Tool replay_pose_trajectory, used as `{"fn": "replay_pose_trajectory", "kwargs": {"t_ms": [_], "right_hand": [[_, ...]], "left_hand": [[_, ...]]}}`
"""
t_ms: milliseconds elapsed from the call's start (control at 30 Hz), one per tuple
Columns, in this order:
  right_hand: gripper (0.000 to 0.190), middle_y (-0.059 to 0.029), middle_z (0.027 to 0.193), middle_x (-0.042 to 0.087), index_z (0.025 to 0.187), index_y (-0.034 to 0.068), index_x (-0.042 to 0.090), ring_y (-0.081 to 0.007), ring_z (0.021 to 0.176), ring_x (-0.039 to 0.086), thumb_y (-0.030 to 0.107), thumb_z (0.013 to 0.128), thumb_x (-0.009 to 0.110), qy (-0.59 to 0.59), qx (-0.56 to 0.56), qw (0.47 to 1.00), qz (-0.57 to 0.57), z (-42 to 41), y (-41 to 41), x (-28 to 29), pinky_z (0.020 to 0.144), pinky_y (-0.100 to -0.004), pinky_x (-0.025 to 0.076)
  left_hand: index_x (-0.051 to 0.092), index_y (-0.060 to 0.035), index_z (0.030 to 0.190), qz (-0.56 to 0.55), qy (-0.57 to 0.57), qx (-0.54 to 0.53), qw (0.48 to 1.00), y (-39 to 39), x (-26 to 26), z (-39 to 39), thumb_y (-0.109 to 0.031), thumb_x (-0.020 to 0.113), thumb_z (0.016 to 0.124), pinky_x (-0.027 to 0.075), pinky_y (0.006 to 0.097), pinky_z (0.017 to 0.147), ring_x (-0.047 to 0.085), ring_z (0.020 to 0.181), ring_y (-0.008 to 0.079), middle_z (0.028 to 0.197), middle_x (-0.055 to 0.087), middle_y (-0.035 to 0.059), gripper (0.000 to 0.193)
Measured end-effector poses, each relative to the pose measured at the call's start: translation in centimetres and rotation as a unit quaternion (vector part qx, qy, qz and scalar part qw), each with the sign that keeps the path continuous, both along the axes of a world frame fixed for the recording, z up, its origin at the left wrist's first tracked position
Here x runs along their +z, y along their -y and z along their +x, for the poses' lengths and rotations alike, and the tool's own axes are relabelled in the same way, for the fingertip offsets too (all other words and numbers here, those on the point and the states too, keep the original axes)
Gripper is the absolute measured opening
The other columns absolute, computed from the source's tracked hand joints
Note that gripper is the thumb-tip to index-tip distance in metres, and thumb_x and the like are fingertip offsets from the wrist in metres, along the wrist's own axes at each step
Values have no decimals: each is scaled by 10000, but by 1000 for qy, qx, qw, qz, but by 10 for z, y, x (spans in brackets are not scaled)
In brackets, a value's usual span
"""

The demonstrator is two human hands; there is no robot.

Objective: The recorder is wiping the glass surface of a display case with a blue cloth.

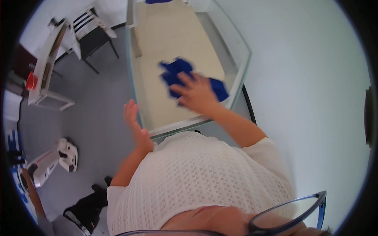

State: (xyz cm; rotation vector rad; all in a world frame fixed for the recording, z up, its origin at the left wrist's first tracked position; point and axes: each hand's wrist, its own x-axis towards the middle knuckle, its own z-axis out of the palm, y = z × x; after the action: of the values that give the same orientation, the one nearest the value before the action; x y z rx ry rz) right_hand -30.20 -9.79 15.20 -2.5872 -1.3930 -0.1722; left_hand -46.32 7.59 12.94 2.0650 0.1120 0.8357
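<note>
A crumpled dark blue cloth (177, 66) lies on the beige surface inside a glass-walled display case (165, 29). My right hand (199, 94) rests over the cloth with its fingers spread, and part of the cloth shows on either side of it. Whether the fingers grip the fabric cannot be told. Outside the case's near left corner, my left hand (137, 126) is raised with nothing in it, its fingers apart from the thumb. Another blue item (158, 1) shows at the far end of the case.
Glass edges (246, 70) rise around the case, beside a pale wall (301, 88). At the left stand a black-seated chair (94, 39), a narrow white table (44, 67) with a red object (31, 81), and a white device (68, 155). Another person (85, 211) is at the lower left.
</note>
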Motion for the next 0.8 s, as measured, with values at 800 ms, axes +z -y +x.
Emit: {"fn": "replay_pose_trajectory", "kwargs": {"t_ms": [800], "right_hand": [[450, -109, 1460, 282, 1252, 286, 530, -383, 1330, 246, 379, 817, 599, -12, 77, 997, 3, 43, 161, 20, 1013, -619, 215]], "left_hand": [[365, 1, 1328, 299, -32, 284, 911, 66, 21, -77, -501, 289, 939, 155, 522, 1066, 206, 1334, 395, 1375, 353, 213, 639]]}}
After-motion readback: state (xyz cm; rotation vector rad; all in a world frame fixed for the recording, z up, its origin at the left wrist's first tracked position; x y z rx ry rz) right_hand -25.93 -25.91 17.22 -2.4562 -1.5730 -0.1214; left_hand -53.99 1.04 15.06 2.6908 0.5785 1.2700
